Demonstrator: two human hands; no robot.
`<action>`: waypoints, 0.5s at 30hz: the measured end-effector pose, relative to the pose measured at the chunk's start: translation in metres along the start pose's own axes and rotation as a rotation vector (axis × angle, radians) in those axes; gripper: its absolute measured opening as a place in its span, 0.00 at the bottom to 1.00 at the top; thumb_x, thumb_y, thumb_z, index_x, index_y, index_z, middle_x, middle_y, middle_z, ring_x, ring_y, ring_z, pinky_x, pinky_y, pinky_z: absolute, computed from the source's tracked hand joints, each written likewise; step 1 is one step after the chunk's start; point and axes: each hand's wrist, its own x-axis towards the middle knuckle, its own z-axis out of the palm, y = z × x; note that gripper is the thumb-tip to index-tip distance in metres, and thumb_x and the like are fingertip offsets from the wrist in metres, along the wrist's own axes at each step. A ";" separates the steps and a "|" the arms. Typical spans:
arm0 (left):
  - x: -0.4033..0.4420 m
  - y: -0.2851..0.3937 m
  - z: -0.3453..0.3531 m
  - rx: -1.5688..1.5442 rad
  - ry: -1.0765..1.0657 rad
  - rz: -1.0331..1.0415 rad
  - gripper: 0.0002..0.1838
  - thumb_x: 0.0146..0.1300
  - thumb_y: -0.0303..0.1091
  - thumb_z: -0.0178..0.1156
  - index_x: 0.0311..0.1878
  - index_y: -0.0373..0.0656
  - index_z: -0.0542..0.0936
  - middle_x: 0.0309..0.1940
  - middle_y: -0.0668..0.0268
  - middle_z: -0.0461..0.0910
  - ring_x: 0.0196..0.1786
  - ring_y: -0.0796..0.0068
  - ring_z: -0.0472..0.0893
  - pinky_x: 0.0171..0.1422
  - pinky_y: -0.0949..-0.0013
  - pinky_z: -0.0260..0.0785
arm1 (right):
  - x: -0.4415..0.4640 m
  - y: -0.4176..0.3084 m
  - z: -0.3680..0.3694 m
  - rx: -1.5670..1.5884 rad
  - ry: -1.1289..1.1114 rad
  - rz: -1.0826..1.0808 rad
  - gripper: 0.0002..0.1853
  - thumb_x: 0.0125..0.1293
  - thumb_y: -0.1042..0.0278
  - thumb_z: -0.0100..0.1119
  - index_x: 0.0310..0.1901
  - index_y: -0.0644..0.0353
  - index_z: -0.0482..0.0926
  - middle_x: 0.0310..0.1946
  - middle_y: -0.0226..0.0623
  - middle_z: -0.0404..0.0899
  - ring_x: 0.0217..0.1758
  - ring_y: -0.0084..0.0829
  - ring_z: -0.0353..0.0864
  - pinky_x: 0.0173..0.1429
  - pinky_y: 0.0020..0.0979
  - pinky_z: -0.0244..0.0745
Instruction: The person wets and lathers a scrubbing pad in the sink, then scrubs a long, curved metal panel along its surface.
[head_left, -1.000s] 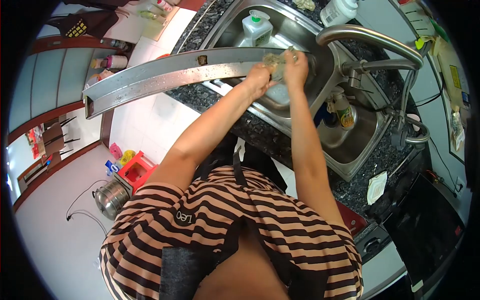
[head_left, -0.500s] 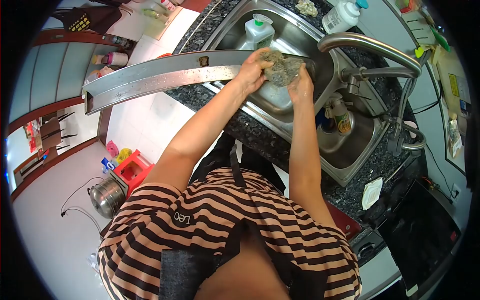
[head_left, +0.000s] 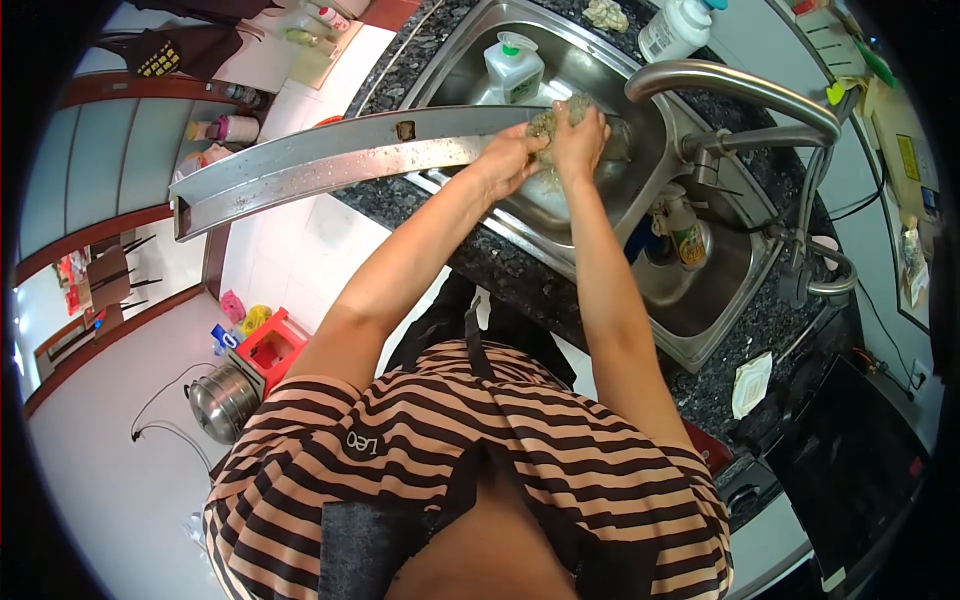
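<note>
A dirty, grey-brown cloth (head_left: 547, 124) is bunched between my two hands over the larger sink basin (head_left: 610, 70). My left hand (head_left: 508, 158) is closed on its left side, and my right hand (head_left: 580, 142) grips it from the right with the fingers on top. A long metal channel piece (head_left: 330, 158), wet and speckled, lies across the sink edge, with its far left end sticking out beyond the counter. Its right end is under and behind my hands, partly hidden. What part of the channel my hands touch cannot be made out.
A soap bottle (head_left: 514, 68) stands in the large basin. The curved faucet (head_left: 740, 72) arches over the sink from the right. Another bottle (head_left: 686, 232) is in the smaller basin. A white bottle (head_left: 674, 32) and a crumpled cloth (head_left: 606, 14) sit on the back counter.
The cloth, spread between my hands half a second ago, is now bunched up. My right hand has moved up and left over it, closer to my left hand.
</note>
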 end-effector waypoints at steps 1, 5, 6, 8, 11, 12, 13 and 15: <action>0.004 -0.001 -0.002 -0.017 -0.011 -0.002 0.13 0.72 0.26 0.53 0.58 0.44 0.77 0.50 0.67 0.82 0.50 0.76 0.80 0.54 0.71 0.74 | -0.011 -0.010 -0.002 -0.013 0.019 -0.011 0.22 0.64 0.53 0.65 0.40 0.69 0.75 0.46 0.56 0.75 0.55 0.56 0.70 0.62 0.51 0.63; 0.021 -0.001 -0.019 -0.087 -0.061 -0.034 0.16 0.72 0.27 0.53 0.61 0.42 0.75 0.55 0.64 0.80 0.55 0.72 0.81 0.60 0.66 0.75 | -0.042 -0.035 -0.004 0.097 -0.040 -0.071 0.22 0.65 0.54 0.64 0.42 0.70 0.74 0.45 0.55 0.75 0.55 0.58 0.69 0.62 0.53 0.62; 0.022 -0.001 -0.023 -0.093 -0.073 -0.040 0.16 0.73 0.27 0.52 0.62 0.41 0.75 0.57 0.63 0.80 0.57 0.70 0.81 0.62 0.63 0.76 | -0.039 -0.032 0.001 0.114 -0.043 -0.090 0.21 0.65 0.55 0.64 0.42 0.69 0.74 0.44 0.55 0.76 0.54 0.58 0.70 0.62 0.53 0.62; 0.015 0.004 -0.018 -0.079 -0.054 -0.001 0.17 0.73 0.27 0.52 0.62 0.40 0.74 0.57 0.62 0.80 0.57 0.69 0.81 0.63 0.63 0.76 | -0.011 -0.010 0.009 0.091 0.006 -0.068 0.19 0.65 0.57 0.64 0.42 0.69 0.75 0.41 0.56 0.77 0.52 0.59 0.71 0.61 0.54 0.63; 0.010 0.011 -0.009 -0.032 -0.011 0.038 0.17 0.73 0.25 0.50 0.63 0.39 0.73 0.56 0.60 0.79 0.57 0.68 0.81 0.64 0.62 0.75 | 0.008 0.004 0.012 0.682 0.007 0.290 0.19 0.68 0.55 0.66 0.46 0.65 0.79 0.43 0.46 0.82 0.46 0.42 0.82 0.49 0.44 0.75; 0.010 0.012 -0.007 -0.018 0.005 0.048 0.17 0.73 0.25 0.50 0.63 0.39 0.73 0.56 0.60 0.79 0.57 0.67 0.81 0.64 0.62 0.75 | 0.007 0.003 0.010 0.931 -0.011 0.434 0.20 0.69 0.54 0.66 0.47 0.65 0.80 0.44 0.43 0.83 0.44 0.38 0.83 0.47 0.41 0.77; 0.012 0.010 -0.010 -0.046 0.012 0.057 0.17 0.73 0.25 0.50 0.63 0.39 0.73 0.56 0.60 0.80 0.57 0.67 0.81 0.64 0.61 0.75 | 0.004 0.002 0.007 1.028 -0.052 0.504 0.19 0.68 0.54 0.66 0.48 0.65 0.80 0.44 0.41 0.83 0.44 0.35 0.83 0.47 0.39 0.77; 0.019 0.006 -0.016 -0.103 0.022 0.079 0.17 0.74 0.25 0.49 0.63 0.40 0.73 0.55 0.60 0.80 0.57 0.67 0.81 0.64 0.61 0.75 | -0.007 0.001 -0.002 1.219 -0.138 0.643 0.19 0.68 0.56 0.67 0.49 0.64 0.80 0.43 0.37 0.83 0.43 0.30 0.83 0.46 0.34 0.78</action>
